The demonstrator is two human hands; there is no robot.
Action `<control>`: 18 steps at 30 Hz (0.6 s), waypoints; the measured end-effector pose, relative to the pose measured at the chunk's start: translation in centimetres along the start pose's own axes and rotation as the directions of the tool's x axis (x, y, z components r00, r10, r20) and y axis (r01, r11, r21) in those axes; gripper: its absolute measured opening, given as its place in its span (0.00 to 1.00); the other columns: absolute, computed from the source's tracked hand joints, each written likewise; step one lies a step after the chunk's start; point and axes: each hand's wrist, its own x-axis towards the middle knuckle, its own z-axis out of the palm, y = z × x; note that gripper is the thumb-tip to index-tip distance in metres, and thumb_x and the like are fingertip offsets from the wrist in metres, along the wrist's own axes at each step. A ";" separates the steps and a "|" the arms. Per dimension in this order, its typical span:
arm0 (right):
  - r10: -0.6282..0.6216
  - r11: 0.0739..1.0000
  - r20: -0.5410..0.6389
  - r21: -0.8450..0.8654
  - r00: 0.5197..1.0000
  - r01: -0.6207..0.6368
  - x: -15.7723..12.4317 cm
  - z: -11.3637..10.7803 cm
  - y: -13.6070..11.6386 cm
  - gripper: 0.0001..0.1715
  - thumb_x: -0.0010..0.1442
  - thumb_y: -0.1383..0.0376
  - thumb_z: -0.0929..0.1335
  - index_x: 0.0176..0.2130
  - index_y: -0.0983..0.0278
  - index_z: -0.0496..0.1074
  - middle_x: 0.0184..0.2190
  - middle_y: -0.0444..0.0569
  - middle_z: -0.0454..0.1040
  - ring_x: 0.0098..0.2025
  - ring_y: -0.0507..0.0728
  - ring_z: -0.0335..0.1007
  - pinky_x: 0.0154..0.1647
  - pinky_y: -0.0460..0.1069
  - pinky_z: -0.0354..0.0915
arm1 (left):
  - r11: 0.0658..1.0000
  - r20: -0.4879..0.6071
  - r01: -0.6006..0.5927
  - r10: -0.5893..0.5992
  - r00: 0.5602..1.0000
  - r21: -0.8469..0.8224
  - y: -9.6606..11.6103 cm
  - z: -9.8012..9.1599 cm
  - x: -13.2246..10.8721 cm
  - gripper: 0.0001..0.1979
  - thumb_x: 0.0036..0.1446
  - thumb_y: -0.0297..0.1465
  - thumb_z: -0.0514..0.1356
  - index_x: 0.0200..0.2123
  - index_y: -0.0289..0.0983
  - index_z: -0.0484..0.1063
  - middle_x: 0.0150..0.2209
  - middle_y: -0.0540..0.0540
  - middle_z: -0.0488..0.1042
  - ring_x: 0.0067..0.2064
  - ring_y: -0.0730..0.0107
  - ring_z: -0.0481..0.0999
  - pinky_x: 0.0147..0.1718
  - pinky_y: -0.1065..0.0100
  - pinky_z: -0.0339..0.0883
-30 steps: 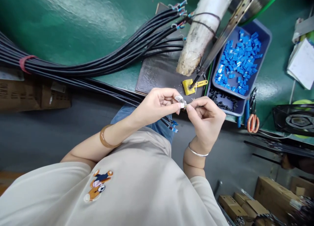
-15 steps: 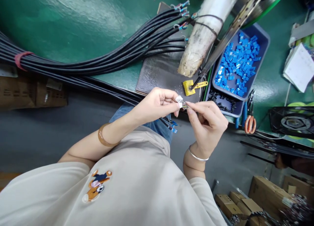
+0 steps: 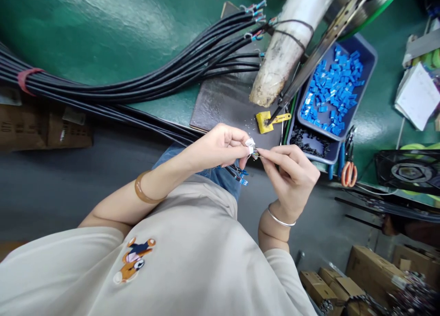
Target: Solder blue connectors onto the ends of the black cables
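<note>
Your left hand (image 3: 228, 144), right hand (image 3: 288, 174): fingers pinched on thin wires (image 3: 256, 154) near desk (image 3: 120, 55) edge. Looks partway: blue plugs (image 3: 244, 182) fitted by your lap (image 3: 227, 188); black cables (image 3: 165, 86) on desk plugless, seemingly left.

At my nine o'clock, dark print runs along a cardboard carton (image 3: 36, 132); I make out what looks like "QTY", the rest too blurred. I can't read the faint marks on the white papers (image 3: 416, 98) toward three o'clock, or the pale label (image 3: 399, 281) on a box (image 3: 369, 270) at four.
</note>
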 end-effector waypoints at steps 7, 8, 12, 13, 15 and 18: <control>0.144 0.972 -0.048 0.192 0.988 -0.133 0.1 0.6 0.3 0.03 0.58 0.66 0.72 0.35 0.59 0.78 0.31 0.43 0.75 0.24 0.47 0.60 0.25 0.46 0.60 | 1.000 0.022 0.004 -0.004 1.000 -0.013 0.3 -0.1 -0.1 0.04 0.56 0.24 0.59 0.29 0.33 0.67 0.20 0.49 0.75 0.15 0.86 0.59 0.15 0.80 0.51; 0.158 0.965 -0.018 0.216 0.987 -0.150 0.1 0.8 0.4 0.02 0.58 0.66 0.72 0.35 0.59 0.78 0.31 0.44 0.75 0.23 0.47 0.59 0.24 0.46 0.59 | 1.000 0.026 0.007 -0.006 1.000 -0.009 0.3 -0.1 -0.2 0.04 0.55 0.23 0.59 0.28 0.33 0.66 0.20 0.49 0.75 0.15 0.86 0.59 0.15 0.81 0.52; 0.148 0.945 0.064 0.286 0.987 -0.161 0.3 1.2 0.7 0.03 0.57 0.64 0.72 0.36 0.60 0.78 0.31 0.44 0.75 0.23 0.46 0.57 0.22 0.46 0.54 | 1.000 0.054 0.012 -0.012 0.998 0.001 0.3 -0.2 -0.2 0.05 0.54 0.23 0.59 0.27 0.33 0.66 0.19 0.50 0.74 0.15 0.86 0.60 0.14 0.81 0.53; 0.137 0.941 0.068 0.303 0.988 -0.152 0.3 1.3 0.7 0.03 0.57 0.65 0.72 0.36 0.59 0.78 0.31 0.43 0.75 0.23 0.46 0.57 0.21 0.45 0.53 | 1.000 0.059 0.010 -0.009 0.998 -0.002 0.3 -0.2 -0.2 0.05 0.54 0.23 0.60 0.27 0.33 0.66 0.19 0.50 0.74 0.15 0.86 0.60 0.14 0.81 0.52; 0.115 0.936 0.060 0.329 0.992 -0.129 0.4 1.4 0.7 0.04 0.57 0.67 0.73 0.35 0.59 0.78 0.31 0.43 0.75 0.22 0.45 0.55 0.21 0.45 0.51 | 1.000 0.065 0.004 -0.003 0.998 -0.010 0.2 -0.2 -0.1 0.05 0.53 0.23 0.60 0.27 0.33 0.66 0.19 0.50 0.74 0.15 0.86 0.59 0.14 0.81 0.52; 0.088 0.934 0.044 0.345 0.995 -0.098 0.4 1.4 0.7 0.05 0.56 0.69 0.73 0.36 0.59 0.78 0.31 0.43 0.75 0.24 0.46 0.57 0.22 0.45 0.51 | 1.000 0.072 -0.004 0.006 0.997 -0.020 0.1 -0.3 0.0 0.05 0.54 0.23 0.60 0.27 0.33 0.66 0.19 0.49 0.74 0.15 0.87 0.59 0.14 0.82 0.52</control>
